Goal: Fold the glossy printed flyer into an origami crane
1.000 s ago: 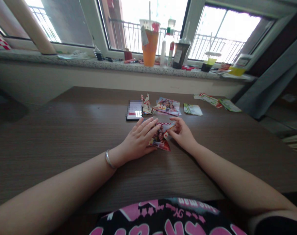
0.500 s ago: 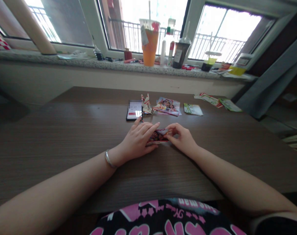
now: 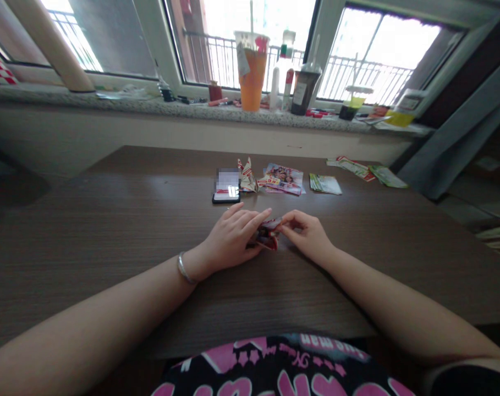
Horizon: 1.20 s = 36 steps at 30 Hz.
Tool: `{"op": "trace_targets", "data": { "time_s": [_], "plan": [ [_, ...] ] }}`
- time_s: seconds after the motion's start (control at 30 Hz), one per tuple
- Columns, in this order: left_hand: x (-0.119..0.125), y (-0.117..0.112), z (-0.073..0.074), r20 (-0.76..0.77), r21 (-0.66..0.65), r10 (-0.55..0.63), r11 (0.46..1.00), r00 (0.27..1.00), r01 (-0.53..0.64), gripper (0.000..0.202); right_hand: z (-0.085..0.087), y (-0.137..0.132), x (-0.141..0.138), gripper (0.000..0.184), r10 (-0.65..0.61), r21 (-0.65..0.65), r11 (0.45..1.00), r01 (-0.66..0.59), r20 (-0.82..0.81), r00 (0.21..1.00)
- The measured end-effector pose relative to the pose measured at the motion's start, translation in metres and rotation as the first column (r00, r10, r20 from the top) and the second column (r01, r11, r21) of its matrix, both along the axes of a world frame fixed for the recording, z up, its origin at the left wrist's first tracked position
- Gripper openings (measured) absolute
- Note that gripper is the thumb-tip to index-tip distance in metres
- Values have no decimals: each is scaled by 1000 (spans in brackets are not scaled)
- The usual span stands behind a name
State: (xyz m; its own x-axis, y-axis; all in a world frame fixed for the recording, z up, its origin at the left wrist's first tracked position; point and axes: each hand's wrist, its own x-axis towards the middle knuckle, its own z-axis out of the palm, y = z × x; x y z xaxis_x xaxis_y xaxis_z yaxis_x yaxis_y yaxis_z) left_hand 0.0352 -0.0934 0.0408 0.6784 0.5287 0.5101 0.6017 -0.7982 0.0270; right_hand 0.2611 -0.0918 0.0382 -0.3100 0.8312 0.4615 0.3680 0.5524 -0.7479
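Between my hands, on the table, is a folded piece of printed glossy paper [image 3: 268, 240] in red, white and dark colours. My left hand [image 3: 232, 235] steadies it, fingers stretched over its left part and thumb along the near side. My right hand [image 3: 305, 234] pinches its right upper edge between thumb and fingertips. The right part of the paper bends, with a red and white flap spreading toward me. Much of its left side is hidden under my left hand. Just beyond my left fingers lies a phone [image 3: 226, 187] with its screen lit.
Beside the phone stands a folded paper figure [image 3: 247, 177]. Farther right lie printed flyers [image 3: 285, 179], a small stack of green and white papers [image 3: 325, 184] and paper strips [image 3: 355, 168]. Drink cups [image 3: 252, 77] and small items line the windowsill [image 3: 130, 104] behind the table [image 3: 109, 220].
The paper has changed from a flatter, wider shape to a bent one, its near right flap opening toward me. My left fingers have drawn back slightly from the phone.
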Motion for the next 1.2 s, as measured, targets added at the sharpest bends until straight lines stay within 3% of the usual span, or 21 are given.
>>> {"op": "trace_targets", "data": {
  "time_s": [0.23, 0.43, 0.77, 1.2],
  "plan": [
    [0, 0, 1, 48, 8, 29, 1000, 998, -30, 63, 4, -3, 0, 7, 22, 30, 999, -21, -10, 1000],
    [1, 3, -1, 270, -17, 111, 994, 956, -111, 53, 3, -2, 1, 17, 8, 59, 998, -10, 34, 999],
    [1, 4, 1, 362, 6, -11, 1000, 932, 10, 17, 5, -4, -1, 8, -32, 252, 968, -1, 125, 992],
    [1, 6, 3, 409, -6, -57, 998, 911, 66, 6, 11, -11, -2, 11, -30, 345, 939, -16, 128, 991]
  ]
}}
